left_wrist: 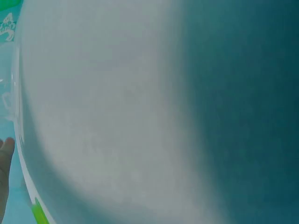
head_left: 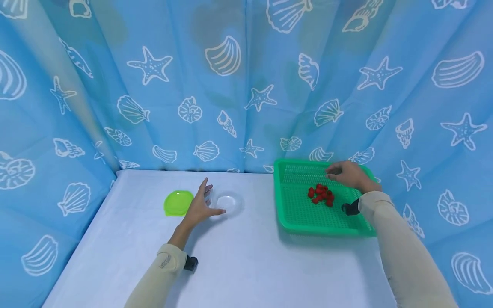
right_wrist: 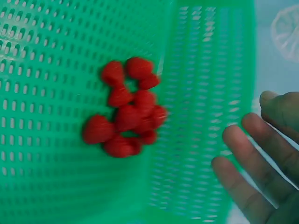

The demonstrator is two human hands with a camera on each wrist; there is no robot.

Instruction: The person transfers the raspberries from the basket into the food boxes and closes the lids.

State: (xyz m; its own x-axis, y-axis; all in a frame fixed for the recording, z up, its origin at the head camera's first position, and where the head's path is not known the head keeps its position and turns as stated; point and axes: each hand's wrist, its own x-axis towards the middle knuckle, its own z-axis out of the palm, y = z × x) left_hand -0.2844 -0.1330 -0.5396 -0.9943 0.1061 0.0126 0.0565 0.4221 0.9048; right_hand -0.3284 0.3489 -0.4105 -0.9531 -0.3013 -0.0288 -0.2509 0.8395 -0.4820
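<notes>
My left hand (head_left: 199,207) is beside a clear round plastic container (head_left: 228,202) on the white table. Its thumb and fingers are spread apart at the container's left side. In the left wrist view the container (left_wrist: 6,88) shows at the left edge, with a finger (left_wrist: 4,163) a little below it. Over the back right part of a green basket (head_left: 283,201) hovers my right hand (head_left: 348,174), holding nothing. Its fingers (right_wrist: 245,186) are loosely extended beside several small red berry-like pieces (right_wrist: 128,112), which lie bunched on the basket floor.
A lime-green round lid (head_left: 179,203) lies flat to the left of my left hand. The white table (head_left: 269,273) ends at a blue curtain (head_left: 246,107) with shell and starfish prints, which stands behind and on both sides. The basket's raised walls surround the red pieces.
</notes>
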